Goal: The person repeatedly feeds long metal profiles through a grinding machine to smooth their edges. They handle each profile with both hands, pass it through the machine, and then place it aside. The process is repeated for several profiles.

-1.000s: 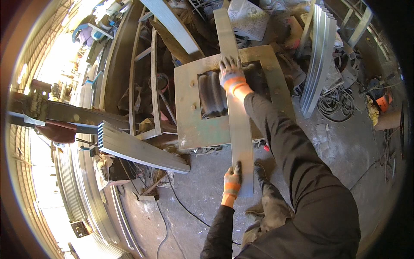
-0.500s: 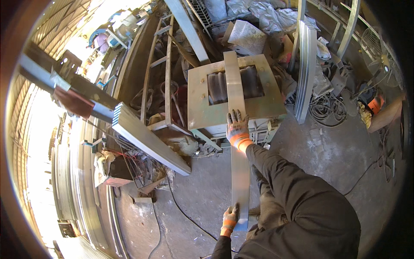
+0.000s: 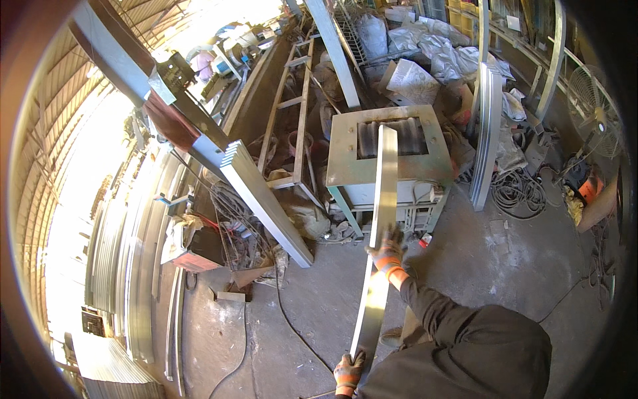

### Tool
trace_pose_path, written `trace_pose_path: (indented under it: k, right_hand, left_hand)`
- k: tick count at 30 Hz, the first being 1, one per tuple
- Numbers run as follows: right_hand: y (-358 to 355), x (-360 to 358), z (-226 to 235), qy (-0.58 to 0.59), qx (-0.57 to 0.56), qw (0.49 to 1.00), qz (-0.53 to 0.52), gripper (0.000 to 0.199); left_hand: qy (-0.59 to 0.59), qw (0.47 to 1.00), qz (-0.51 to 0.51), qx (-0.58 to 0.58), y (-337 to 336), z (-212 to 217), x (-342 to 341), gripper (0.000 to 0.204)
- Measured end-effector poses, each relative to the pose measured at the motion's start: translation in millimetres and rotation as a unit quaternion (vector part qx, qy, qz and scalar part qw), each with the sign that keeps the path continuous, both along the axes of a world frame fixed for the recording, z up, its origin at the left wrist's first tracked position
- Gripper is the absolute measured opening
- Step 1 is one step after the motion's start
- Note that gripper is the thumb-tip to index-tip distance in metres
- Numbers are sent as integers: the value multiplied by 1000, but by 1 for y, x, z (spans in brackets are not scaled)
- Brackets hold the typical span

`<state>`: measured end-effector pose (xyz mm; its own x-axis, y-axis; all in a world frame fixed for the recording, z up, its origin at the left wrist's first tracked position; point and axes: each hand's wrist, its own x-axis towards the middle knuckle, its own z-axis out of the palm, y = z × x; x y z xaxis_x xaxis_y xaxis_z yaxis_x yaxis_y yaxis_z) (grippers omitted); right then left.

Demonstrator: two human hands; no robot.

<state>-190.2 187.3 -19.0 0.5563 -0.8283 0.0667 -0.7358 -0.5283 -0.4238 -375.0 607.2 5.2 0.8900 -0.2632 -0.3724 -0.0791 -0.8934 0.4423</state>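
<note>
A long, shiny metal profile (image 3: 386, 176) stretches away from me, tilted so one narrow side edge shows. In an orange-and-grey work glove, my right hand (image 3: 390, 253) grips it around the middle of its length. Farther down, my similarly gloved left hand (image 3: 348, 374) holds the near end from the left side. The far end of the profile reaches over the green-grey machine (image 3: 349, 141), in front of the dark rollers (image 3: 412, 136) in its square opening. My fingers are partly hidden behind the profile.
Stacked metal profiles lean to the left (image 3: 266, 203) and right (image 3: 487, 136) of the machine. A ladder-like frame (image 3: 290, 103) lies behind on the left. Coiled cable (image 3: 517, 193) and a fan (image 3: 591, 110) are at right. A black cable (image 3: 282, 306) crosses the floor.
The profile has tilted from lying flat on the machine top, and its far end has drawn back toward me. Both hands have moved nearer with it. My view has shifted too.
</note>
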Motion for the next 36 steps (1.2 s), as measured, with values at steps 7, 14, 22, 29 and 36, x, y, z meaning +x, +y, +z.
trace_pose_path:
  k: [7,14,22,29,36]
  right_hand:
    - [-28,5,-29,-499,584,639,-41,84]
    - [-113,41,-42,-534,757,376,-8,53]
    - [-323,201,3,-307,-67,940,135,83]
    - [-521,362,-7,48,-173,983,41,70]
    - [-604,421,-20,90,-180,979,-29,69]
  left_hand:
    - [114,977,-37,-176,6,34,37,66]
    - [463,850,88,-235,-74,26,141,59]
    - [123,980,-24,-155,-330,17,223,51]
    - [163,962,5,-217,-562,-14,315,54]
    - [179,944,-6,-276,-635,-44,391,53]
